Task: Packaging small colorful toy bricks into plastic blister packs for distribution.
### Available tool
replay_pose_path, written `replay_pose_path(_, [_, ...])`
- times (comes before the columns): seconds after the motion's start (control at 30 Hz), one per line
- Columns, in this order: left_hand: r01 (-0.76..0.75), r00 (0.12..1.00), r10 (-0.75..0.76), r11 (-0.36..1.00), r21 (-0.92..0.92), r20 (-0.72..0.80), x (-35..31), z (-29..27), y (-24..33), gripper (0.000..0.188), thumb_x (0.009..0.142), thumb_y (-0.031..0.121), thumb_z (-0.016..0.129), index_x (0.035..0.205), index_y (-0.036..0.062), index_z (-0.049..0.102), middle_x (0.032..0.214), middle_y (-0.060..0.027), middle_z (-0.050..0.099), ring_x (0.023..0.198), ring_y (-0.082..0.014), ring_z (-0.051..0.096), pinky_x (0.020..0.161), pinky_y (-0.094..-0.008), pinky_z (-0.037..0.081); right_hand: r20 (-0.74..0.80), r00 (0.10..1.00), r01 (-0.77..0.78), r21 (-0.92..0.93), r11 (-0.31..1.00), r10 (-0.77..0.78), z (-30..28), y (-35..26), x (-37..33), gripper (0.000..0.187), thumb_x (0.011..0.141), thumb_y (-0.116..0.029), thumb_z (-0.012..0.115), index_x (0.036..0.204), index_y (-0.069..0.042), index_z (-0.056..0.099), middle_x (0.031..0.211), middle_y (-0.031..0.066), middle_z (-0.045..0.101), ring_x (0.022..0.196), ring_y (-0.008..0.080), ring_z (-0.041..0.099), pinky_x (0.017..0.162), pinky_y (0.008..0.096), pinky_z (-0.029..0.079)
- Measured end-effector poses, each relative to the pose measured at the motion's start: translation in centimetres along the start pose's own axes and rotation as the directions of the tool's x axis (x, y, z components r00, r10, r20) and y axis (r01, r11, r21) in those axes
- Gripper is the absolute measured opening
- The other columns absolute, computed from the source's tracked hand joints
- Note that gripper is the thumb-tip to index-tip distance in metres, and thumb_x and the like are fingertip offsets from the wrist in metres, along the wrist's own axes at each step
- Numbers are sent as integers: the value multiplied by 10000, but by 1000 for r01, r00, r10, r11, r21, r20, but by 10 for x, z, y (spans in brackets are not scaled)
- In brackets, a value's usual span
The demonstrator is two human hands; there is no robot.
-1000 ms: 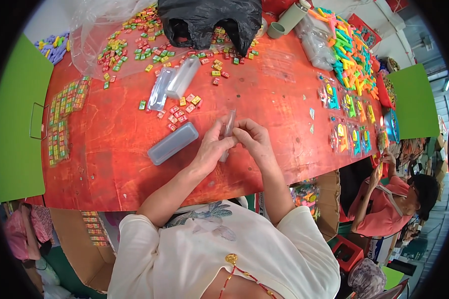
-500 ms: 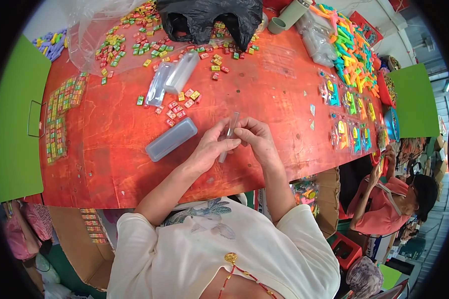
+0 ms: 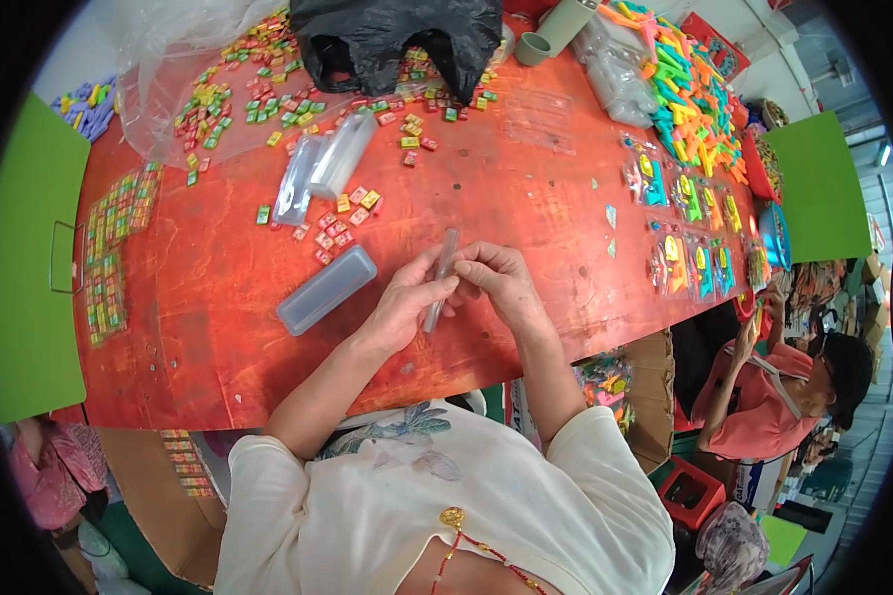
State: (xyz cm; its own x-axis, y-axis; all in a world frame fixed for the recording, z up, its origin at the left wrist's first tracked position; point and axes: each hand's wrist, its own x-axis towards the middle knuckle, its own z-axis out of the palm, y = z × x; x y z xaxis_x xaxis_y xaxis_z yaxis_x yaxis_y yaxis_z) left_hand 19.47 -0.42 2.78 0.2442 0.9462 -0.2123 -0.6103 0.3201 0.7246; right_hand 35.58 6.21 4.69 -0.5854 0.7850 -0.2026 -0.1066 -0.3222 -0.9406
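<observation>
My left hand (image 3: pixel 404 300) and my right hand (image 3: pixel 503 283) meet over the near middle of the table, both closed on a narrow, clear plastic piece (image 3: pixel 446 260). It tilts upright between the fingertips, its ends showing above and below them. Whether it is a lid or a folded sleeve I cannot tell. Left of my left hand lies a translucent oblong plastic box (image 3: pixel 327 290). Beyond that box are loose small red and yellow packets (image 3: pixel 334 233). Two more clear plastic cases, one frosted (image 3: pixel 344 154) and one shinier (image 3: pixel 298 181), lean together farther back.
The red table (image 3: pixel 526 218) carries a black plastic bag (image 3: pixel 397 40), scattered small packets (image 3: pixel 258 104) and packet blocks (image 3: pixel 119 238) at left. Bagged colourful toys (image 3: pixel 675 258) and a toy heap (image 3: pixel 700 99) lie right. A co-worker (image 3: pixel 764 387) sits at the right; cardboard boxes (image 3: pixel 154 486) stand below the edge.
The view has shifted slightly, so the table and its things appear a little farther left. My hands keep hold of the clear plastic piece, with little change in their grip.
</observation>
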Motion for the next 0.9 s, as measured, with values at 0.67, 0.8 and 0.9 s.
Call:
replay_pose_path(0.67, [-58,988,43,993,-101,-146,28,0,-8,399,945,204,507,1299,49,407,968,-83,602,768,-172,626,609,-296,520,-386,706,109,-769,629,-594,-129,-20,29,81,855,-117,590,872,-53,637,743,63,626,612,143,559,555,268,427])
replay_pose_path(0.8, [-41,985,33,998,-50,-167,33,2,-16,457,925,180,544,1332,57,376,1025,-78,589,860,-169,620,680,-293,516,88,649,-94,-976,-194,-755,-140,-44,53,37,808,-104,598,832,-75,594,814,97,594,721,222,597,618,341,469])
replay_pose_path(0.9, [-38,990,28,997,-69,-139,42,12,-19,454,926,163,560,1335,73,384,1096,-99,578,922,-170,612,743,-298,525,230,808,-23,-908,-419,-543,-166,-19,78,90,750,-125,602,830,-96,573,841,79,543,861,263,563,715,394,467])
